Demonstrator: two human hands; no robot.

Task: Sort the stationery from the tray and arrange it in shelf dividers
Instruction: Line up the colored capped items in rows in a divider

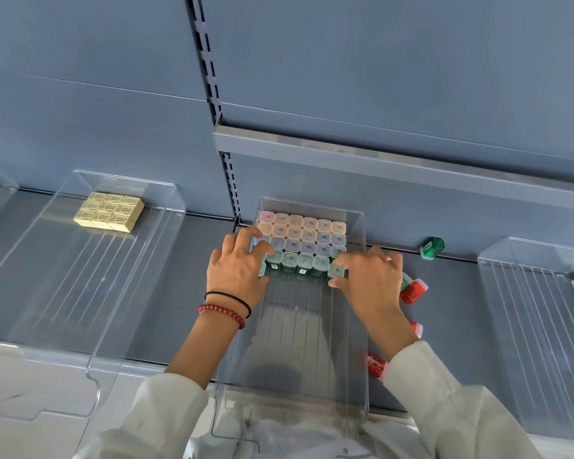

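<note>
Down on the grey-blue metal shelf (186, 293), three dividers sit side by side. There's a wide clear plastic divider (80, 276) toward the left end, a narrower clear plastic divider (299, 342) in the middle reaching past the front edge, and a ribbed clear plastic divider (527, 309) at the right end. Loose between middle and right: a small green plastic stationery piece (431, 248) at the back edge, a small red plastic piece (414, 291) near the middle divider's right wall, and another red piece (376, 364) nearer the front edge.
</note>
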